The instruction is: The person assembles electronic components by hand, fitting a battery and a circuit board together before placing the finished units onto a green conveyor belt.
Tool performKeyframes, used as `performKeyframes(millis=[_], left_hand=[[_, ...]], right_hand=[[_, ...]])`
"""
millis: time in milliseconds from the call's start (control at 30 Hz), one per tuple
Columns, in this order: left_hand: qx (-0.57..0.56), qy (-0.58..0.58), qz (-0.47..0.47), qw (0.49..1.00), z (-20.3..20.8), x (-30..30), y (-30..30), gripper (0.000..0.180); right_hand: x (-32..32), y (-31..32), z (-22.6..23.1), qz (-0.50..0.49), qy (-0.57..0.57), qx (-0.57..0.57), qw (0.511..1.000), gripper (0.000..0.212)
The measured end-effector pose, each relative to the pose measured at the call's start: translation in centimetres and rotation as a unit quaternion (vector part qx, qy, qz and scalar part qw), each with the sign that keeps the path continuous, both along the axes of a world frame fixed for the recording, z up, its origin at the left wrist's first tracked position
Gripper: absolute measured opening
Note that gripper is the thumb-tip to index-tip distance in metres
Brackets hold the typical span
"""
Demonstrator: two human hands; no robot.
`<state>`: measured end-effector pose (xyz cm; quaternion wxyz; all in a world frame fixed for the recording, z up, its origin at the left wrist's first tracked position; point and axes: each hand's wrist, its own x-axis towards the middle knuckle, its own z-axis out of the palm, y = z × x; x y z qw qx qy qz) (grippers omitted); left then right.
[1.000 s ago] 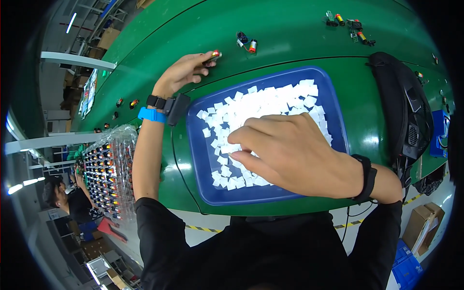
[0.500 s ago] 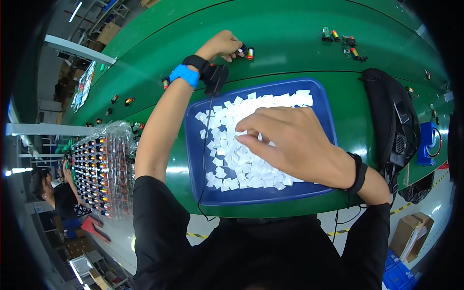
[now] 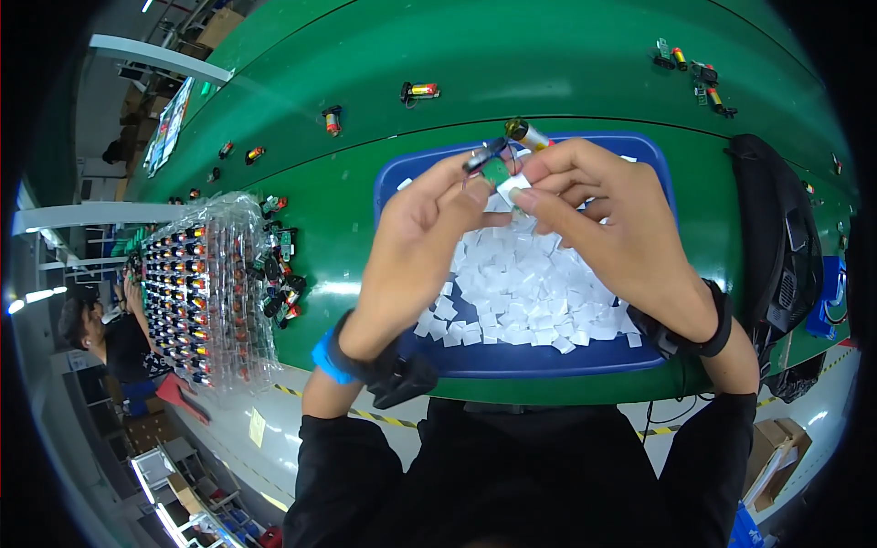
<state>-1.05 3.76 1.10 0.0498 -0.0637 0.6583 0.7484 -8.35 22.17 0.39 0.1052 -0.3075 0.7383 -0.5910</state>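
Observation:
Over the blue tray my two hands meet. My left hand is closed on a small green circuit board with a dark round part and thin wires. A cylindrical battery, silver and yellow with a red end, sticks out beyond the fingers near the right hand. My right hand pinches a small white square piece between thumb and fingers, held against or just in front of the board; actual contact is hard to tell. Many more white squares lie loose in the tray.
A clear plastic tray stack full of battery assemblies stands at left, with loose boards beside it. More battery assemblies lie along the green table. A black bag lies at right. Another person works far left.
My left hand has come back from the far table and now holds a battery-and-board assembly over the tray. My right hand has risen from the white squares with one piece pinched.

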Motion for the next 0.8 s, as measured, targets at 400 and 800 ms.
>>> performKeyframes(millis=[400, 800], left_hand=[[-0.011, 0.005, -0.090, 0.996, -1.0, 1.1, -2.4, 0.027], [-0.014, 0.028, -0.052, 0.998, -1.9, 1.5, -2.5, 0.024]], right_hand=[[0.0, 0.3, -0.3, 0.061, 0.056, 0.088, 0.993, 0.015], [-0.3, 0.7, 2.7, 0.115, 0.262, 0.138, 0.948, 0.021]])
